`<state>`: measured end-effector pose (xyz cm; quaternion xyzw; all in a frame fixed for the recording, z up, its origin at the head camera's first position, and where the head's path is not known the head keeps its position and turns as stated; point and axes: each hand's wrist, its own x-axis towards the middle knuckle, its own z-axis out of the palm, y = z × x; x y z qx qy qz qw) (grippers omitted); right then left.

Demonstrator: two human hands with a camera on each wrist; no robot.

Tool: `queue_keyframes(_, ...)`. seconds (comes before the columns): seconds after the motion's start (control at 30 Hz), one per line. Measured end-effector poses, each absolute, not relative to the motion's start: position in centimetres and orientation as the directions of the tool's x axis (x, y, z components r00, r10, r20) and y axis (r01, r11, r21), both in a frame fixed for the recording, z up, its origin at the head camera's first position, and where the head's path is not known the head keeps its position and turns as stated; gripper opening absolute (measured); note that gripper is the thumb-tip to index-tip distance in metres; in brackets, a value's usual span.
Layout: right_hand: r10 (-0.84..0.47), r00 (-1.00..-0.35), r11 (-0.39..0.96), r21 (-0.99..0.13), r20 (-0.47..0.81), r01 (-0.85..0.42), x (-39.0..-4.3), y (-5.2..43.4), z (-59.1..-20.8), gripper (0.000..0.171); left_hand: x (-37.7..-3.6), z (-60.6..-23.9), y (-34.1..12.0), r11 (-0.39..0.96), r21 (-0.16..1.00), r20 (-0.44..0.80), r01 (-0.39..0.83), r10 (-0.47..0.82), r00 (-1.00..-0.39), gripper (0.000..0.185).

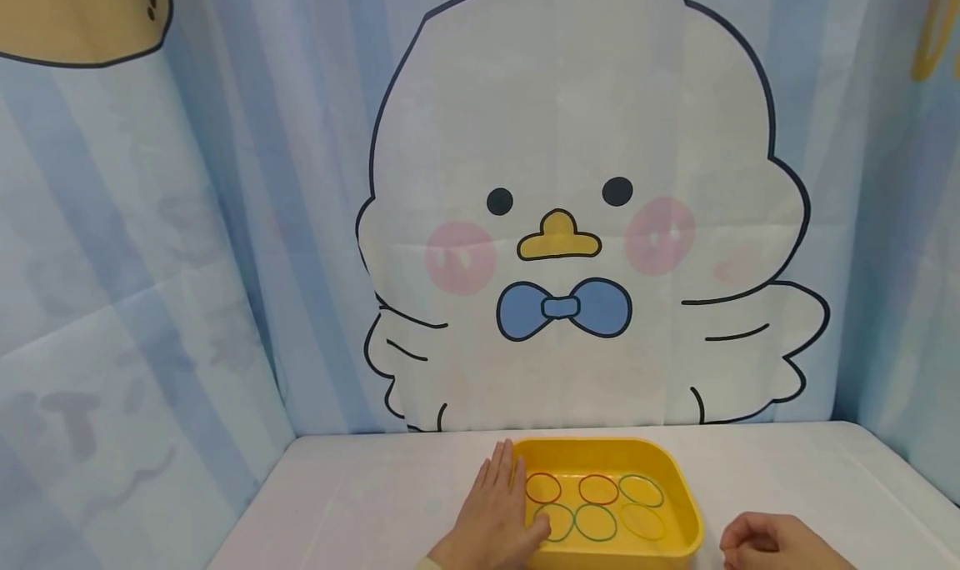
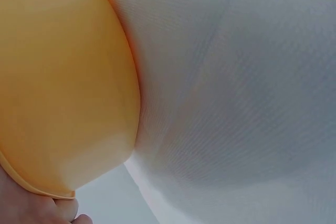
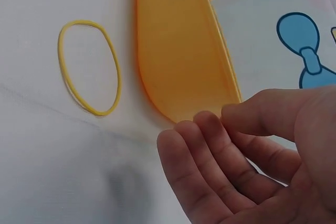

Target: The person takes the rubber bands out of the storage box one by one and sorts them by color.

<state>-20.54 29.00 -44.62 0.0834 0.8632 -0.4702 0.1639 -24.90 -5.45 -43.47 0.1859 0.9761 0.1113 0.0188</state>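
A yellow tray (image 1: 686, 503) sits on the white table, holding several thin rings that look like rubber bands: red bands (image 1: 598, 504), green bands (image 1: 596, 540) and a yellow band (image 1: 643, 540). My left hand (image 1: 495, 507) rests along the tray's left rim, fingers straight, its thumb over the near left corner. To the right of the tray, apart from it, my right hand (image 1: 772, 541) hovers with loosely bent fingers and thumb near the fingertips; nothing shows between them. In the right wrist view, another yellow rubber band (image 3: 101, 114) lies on the table beside the tray.
The white table (image 1: 360, 503) reaches back to a pale blue striped curtain (image 1: 315, 220) printed with a large white bird (image 1: 558, 120). Curtains also hang at the left and right sides.
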Motion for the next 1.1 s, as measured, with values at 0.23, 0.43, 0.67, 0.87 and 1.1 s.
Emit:
queue_keyframes(0.23, 0.027, -0.936, 0.544, -0.780, -0.350, 0.308, -20.6, 28.5, -42.8, 0.011, -25.0, -43.3, -5.6, 0.898, 0.243, -0.005, 0.367, 0.380, -0.925, 0.084)
queue_keyframes(0.43, -0.045, -0.960, 0.567, -0.798, -0.276, 0.203, -20.8, 28.3, -41.5, 0.013, -25.3, -42.8, -5.7, 0.897, 0.282, -0.042, 0.340, 0.366, -0.930, 0.090)
queue_keyframes(0.67, -0.042, -0.974, 0.555, -0.816, -0.222, 0.162, -21.3, 27.0, -39.8, 0.014, -25.4, -42.0, -6.0, 0.904, 0.301, -0.051, 0.304, 0.333, -0.941, 0.094)
queue_keyframes(0.87, -0.132, -0.976, 0.537, -0.840, -0.175, 0.078, -21.8, 25.7, -38.8, 0.018, -25.2, -42.9, -6.3, 0.904, 0.287, -0.008, 0.316, 0.332, -0.943, 0.095)
queue_keyframes(1.1, -0.198, -0.966, 0.477, -0.877, -0.164, 0.051, -22.6, 24.4, -38.3, 0.017, -25.1, -43.5, -6.3, 0.899, 0.282, 0.023, 0.336, 0.344, -0.939, 0.092)
